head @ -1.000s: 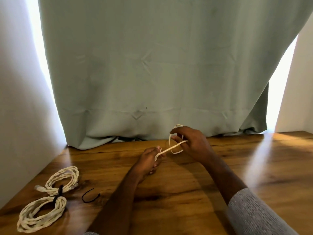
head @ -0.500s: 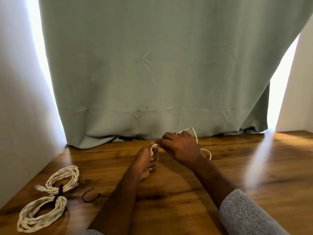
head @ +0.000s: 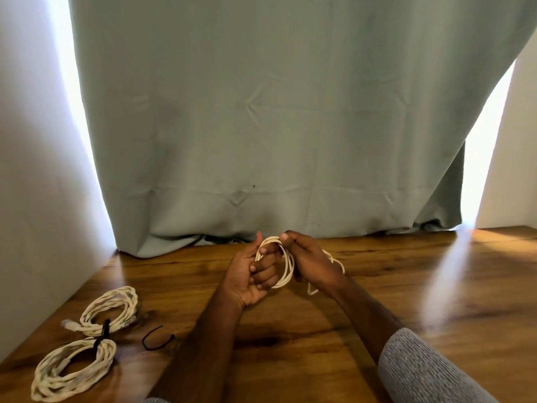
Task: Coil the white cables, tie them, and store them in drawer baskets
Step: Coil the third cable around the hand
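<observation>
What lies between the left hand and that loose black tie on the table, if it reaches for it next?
Nothing visible does. The thin black tie lies alone on bare wooden table, nearer the person than the left hand. That hand, though, holds the white cable loops with the right hand.

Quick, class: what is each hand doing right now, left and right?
Left hand: fingers curled through the loops of the white cable, holding the coil.
Right hand: pinching the same cable at the top of the coil.
</observation>
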`<state>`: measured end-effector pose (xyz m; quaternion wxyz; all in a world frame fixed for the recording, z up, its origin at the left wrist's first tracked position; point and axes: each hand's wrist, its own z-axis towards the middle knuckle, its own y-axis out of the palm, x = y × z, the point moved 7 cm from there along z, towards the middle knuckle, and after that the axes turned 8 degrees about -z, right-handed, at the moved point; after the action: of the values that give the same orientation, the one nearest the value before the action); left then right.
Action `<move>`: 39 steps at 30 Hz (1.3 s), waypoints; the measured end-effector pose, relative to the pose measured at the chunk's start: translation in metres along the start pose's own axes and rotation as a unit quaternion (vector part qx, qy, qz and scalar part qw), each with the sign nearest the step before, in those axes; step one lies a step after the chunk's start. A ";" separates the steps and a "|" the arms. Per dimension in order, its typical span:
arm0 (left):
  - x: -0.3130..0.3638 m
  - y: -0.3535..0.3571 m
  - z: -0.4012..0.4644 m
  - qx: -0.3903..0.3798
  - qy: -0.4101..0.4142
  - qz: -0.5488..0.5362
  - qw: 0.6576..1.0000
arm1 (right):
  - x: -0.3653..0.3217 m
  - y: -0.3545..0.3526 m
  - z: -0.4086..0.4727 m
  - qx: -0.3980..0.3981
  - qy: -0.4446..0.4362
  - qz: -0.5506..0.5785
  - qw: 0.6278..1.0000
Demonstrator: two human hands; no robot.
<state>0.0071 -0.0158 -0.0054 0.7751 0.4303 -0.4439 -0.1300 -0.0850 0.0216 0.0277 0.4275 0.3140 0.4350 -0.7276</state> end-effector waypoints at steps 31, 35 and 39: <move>0.053 -0.016 -0.007 0.079 0.233 -0.096 0.965 | 0.027 0.014 -0.013 0.045 -0.071 -0.298 0.951; 0.058 -0.007 -0.011 0.060 0.237 -0.079 0.966 | 0.027 0.029 -0.008 0.019 -0.091 -0.453 0.887; 0.062 -0.003 -0.013 0.061 0.243 -0.077 0.965 | 0.018 0.036 -0.008 -0.044 -0.156 -0.494 0.854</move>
<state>0.0540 -0.0465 0.0248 0.8194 0.5287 -0.2148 -0.0533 -0.0599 0.0135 -0.0043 0.0873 -0.0792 0.4915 -0.8629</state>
